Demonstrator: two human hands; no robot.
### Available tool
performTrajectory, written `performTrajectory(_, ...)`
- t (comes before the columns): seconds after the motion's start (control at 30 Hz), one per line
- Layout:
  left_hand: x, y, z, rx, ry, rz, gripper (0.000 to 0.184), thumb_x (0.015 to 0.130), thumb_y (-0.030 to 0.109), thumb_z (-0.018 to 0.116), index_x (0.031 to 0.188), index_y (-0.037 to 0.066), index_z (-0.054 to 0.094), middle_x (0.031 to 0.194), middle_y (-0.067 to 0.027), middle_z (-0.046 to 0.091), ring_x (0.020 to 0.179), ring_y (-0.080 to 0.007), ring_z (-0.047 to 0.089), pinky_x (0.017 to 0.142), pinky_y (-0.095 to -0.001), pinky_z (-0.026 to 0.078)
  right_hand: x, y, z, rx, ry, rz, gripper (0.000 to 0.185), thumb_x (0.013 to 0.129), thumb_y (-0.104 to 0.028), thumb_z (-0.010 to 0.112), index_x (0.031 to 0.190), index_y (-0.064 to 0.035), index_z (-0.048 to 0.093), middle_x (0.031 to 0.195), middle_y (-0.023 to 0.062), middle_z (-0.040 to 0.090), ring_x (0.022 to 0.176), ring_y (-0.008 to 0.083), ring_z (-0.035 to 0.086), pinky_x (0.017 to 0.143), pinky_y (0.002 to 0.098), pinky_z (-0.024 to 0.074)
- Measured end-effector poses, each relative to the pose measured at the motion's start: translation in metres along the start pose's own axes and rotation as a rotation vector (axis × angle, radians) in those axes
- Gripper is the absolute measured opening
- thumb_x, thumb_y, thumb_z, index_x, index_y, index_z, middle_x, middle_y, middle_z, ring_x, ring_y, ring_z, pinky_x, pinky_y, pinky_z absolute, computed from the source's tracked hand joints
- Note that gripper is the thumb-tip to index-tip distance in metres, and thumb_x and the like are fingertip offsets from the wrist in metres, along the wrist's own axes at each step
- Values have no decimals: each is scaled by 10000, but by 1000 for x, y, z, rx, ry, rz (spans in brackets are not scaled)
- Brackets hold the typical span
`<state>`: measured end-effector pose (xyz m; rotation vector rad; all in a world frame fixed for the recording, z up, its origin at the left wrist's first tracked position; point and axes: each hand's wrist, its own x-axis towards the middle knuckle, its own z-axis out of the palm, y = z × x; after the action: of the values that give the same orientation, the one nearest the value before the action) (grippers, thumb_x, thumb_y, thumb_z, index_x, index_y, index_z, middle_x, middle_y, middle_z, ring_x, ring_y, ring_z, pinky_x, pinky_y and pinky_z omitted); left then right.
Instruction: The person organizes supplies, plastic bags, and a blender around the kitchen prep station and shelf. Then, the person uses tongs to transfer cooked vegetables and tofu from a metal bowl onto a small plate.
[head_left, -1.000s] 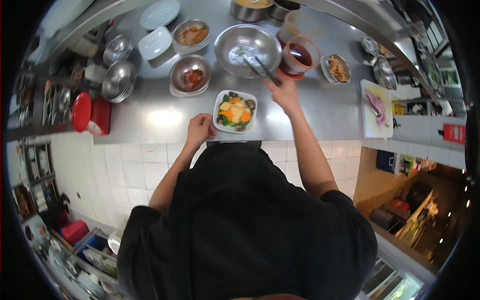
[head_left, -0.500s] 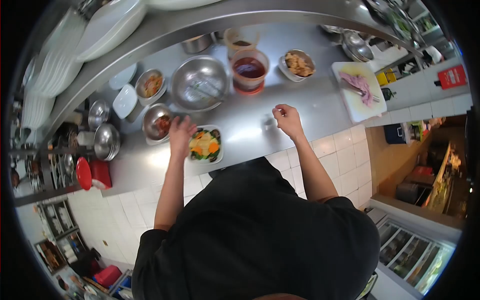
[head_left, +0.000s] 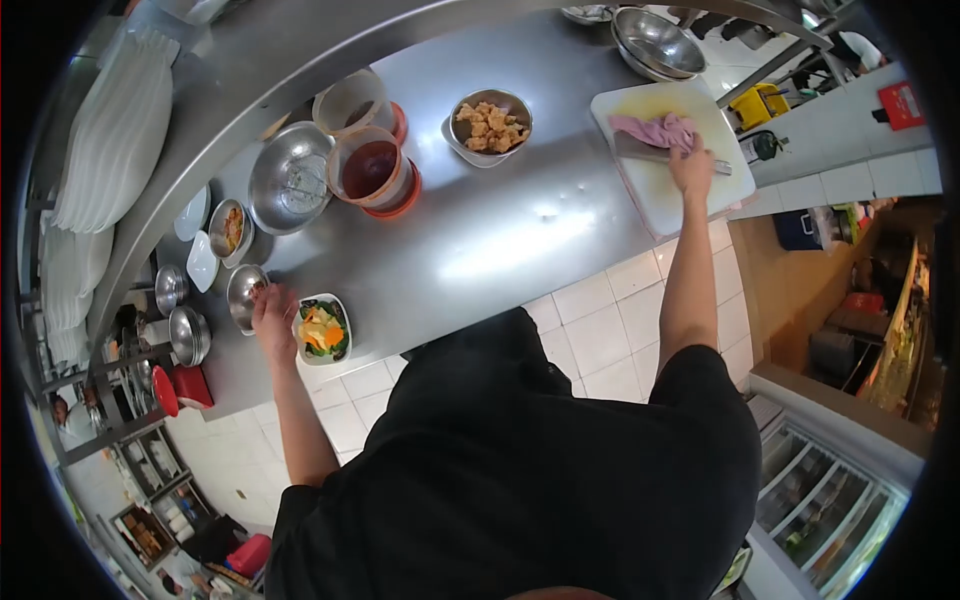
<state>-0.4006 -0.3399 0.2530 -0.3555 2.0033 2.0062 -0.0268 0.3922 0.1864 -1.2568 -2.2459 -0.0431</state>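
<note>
My right hand (head_left: 690, 170) is over the white cutting board (head_left: 665, 205), its fingers closed on the edge of a crumpled pink cloth (head_left: 650, 130). Beneath the cloth and hand lies a knife (head_left: 640, 151), its handle end showing to the right. My left hand (head_left: 273, 318) hovers with loosely bent, parted fingers between a small steel bowl (head_left: 242, 302) and a white dish of sliced vegetables (head_left: 323, 328). It partly hides the reddish food in that bowl. Whether its fingertips touch the bowl, I cannot tell.
A steel bowl of fried pieces (head_left: 490, 125) stands mid-counter. Left of it are a tub of dark red sauce (head_left: 370, 172), another tub (head_left: 350, 105) and a large steel mixing bowl (head_left: 290, 180). White plates (head_left: 115, 130) are stacked on the overhead shelf (head_left: 300, 70).
My right hand has moved right, from above the bare counter to the cloth on the cutting board. My view has shifted right, and my left hand stays near the vegetable dish.
</note>
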Motion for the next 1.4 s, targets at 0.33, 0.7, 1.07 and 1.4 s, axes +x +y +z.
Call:
performTrajectory(0.33,-74,78,-36,866,-285,35,223,1014,198,630,1154,28,660,1029,-58,718,856,-147,716,718,-272,550,108,15,61,297,-236,123,344,897,-303,669,1082,-22,738,987,212,756,939,372,732,834,447,555)
performTrajectory(0.7,-6,23,-90,1279,-35,314,281,952,248,626,1047,10,742,918,-215,729,846,-349,713,796,-434,555,-24,-113,-49,1011,-328,67,164,982,-151,661,943,7,667,844,9,639,765,87,574,653,248,477)
performTrajectory(1.07,-53,-70,-99,445,-167,-138,302,1017,158,533,1119,-83,685,967,-98,704,819,-161,693,739,-289,601,-51,-177,-25,369,-713,-159,357,842,-291,667,1069,-23,727,954,240,729,892,360,717,816,427,554)
performTrajectory(1.4,-112,-104,-32,-108,-5,-308,364,877,-31,459,1216,-157,506,1103,-239,666,914,-326,726,801,-356,636,-110,-280,-11,1081,-1001,503,277,1011,-186,552,1209,7,555,930,153,693,740,255,706,590,360,563)
